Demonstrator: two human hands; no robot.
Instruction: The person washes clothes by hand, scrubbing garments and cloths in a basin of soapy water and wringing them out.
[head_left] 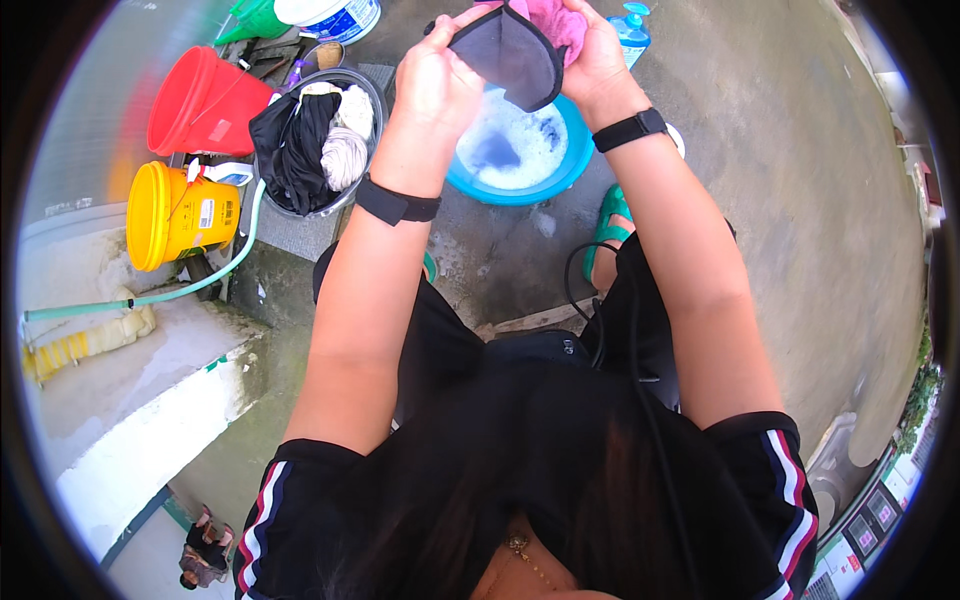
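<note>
High over a blue basin (522, 196) of foamy water, both my hands hold a grey cloth piece (508, 55) with black edging and pink fabric (556, 22) behind it; its exact kind is unclear. My left hand (438, 80) grips its left side, fingers bent at the upper edge. On the other side, my right hand (600, 62) is closed round the pink part. The top of the piece and some fingertips are cut off by the frame's rim. White suds (520, 135) float in the basin below.
Left of the basin, a round tub (379, 118) holds black clothes (290, 145) and pale clothes (345, 155). Beyond are a red bucket (200, 100), a yellow bucket (185, 215), a spray bottle (225, 173) and a green hose (245, 245). A blue pump bottle (633, 38) stands behind my right hand.
</note>
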